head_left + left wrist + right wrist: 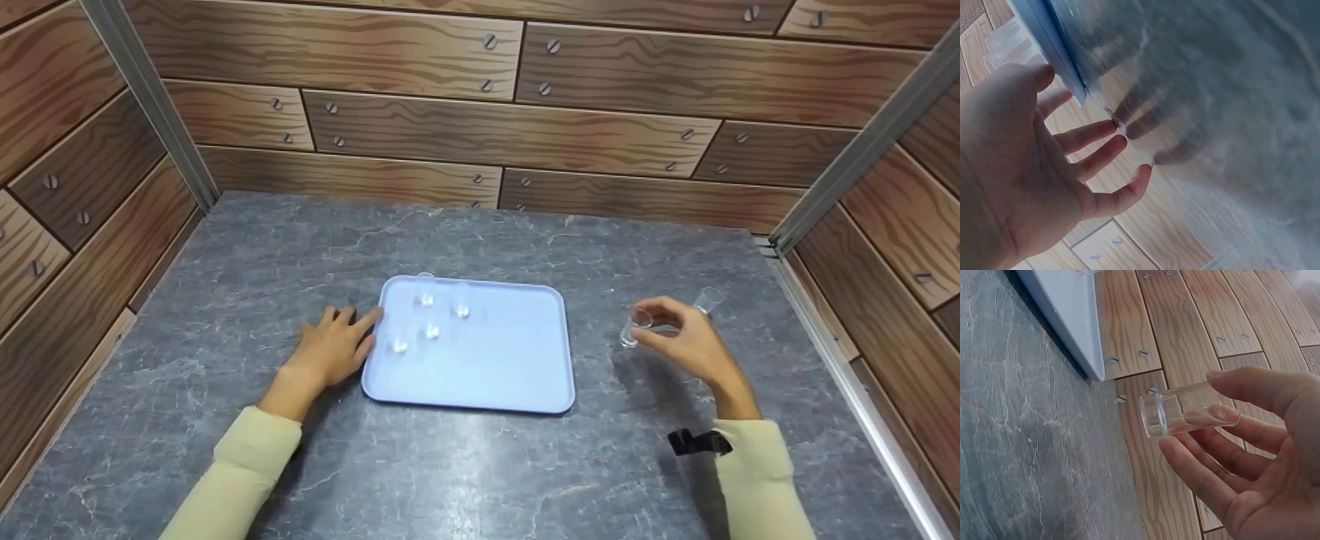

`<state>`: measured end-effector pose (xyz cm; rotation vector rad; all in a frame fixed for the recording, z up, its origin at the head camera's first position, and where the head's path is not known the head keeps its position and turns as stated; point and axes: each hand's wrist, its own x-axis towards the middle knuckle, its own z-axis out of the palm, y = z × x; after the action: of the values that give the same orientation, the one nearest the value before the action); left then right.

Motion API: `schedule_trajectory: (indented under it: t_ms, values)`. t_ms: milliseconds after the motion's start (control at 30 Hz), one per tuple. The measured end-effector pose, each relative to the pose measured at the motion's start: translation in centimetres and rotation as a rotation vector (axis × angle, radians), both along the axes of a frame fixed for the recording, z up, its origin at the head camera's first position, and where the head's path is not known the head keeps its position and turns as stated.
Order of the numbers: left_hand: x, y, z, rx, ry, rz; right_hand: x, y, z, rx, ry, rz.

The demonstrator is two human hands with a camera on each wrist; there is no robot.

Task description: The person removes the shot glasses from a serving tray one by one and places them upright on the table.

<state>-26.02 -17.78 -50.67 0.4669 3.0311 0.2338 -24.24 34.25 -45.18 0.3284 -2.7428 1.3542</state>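
My right hand [686, 337] pinches a small clear shot glass [1185, 410] between thumb and fingers, to the right of the light-blue tray [495, 367]. In the head view this glass [628, 334] leans slightly, its thick base downward. My left hand [330, 349] rests at the tray's left edge, fingers spread, with thumb and index finger at the rim. In the left wrist view the other fingers [1095, 160] reach down to the table. Several clear shot glasses [425, 298] stand on the left half of the tray.
Another clear glass [707, 300] is on the grey marbled table [480, 480] just behind my right hand. Wood-patterned walls [420, 120] enclose the back and sides, with metal posts [142, 97] at the corners. A black strap [697, 442] hangs at my right sleeve.
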Motion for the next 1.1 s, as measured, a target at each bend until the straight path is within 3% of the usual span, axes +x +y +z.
schedule_trajectory:
  t_ms: [333,667,1100]
  values:
    - [0.2,0.0,0.0,0.008,-0.012,0.013,0.0,1.8,-0.1,0.009,0.026,-0.017]
    - [0.0,0.0,0.0,0.002,-0.004,0.008,0.4,5.2,-0.3,0.085,0.023,-0.095]
    - [0.0,0.1,0.1,0.007,-0.002,-0.003,0.4,8.4,-1.1,0.09,0.008,-0.148]
